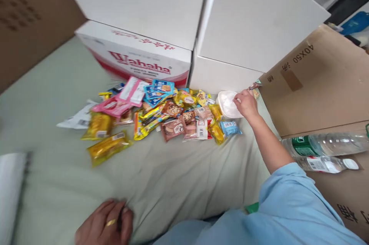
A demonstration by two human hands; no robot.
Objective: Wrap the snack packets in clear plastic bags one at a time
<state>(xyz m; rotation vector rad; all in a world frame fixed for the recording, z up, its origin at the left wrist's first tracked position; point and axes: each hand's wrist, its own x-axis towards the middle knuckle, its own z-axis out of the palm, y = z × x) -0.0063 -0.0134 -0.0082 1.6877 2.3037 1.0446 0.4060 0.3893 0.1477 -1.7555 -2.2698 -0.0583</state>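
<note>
At the right end of the snack pile, my right hand point(247, 103) is closed at the rim of a white plastic bowl point(225, 110), fingertips over its inner side. The bowl has a pale inside; I cannot make out any contents. Just left of it lie yellow-wrapped snacks point(216, 133) and a light blue packet point(231, 128). My left hand point(105, 222), wearing a gold ring, rests curled on the green sheet point(173, 183) near the bottom edge; its palm side is hidden.
Wrapped snacks point(173, 108) lie heaped before a Wahaha carton point(138, 58) and a white box point(225, 74). Small packets point(255, 85) sit behind my right hand. A brown carton point(319, 83) and two clear bottles point(340, 144) are on the right. Another brown carton point(34, 33) stands left.
</note>
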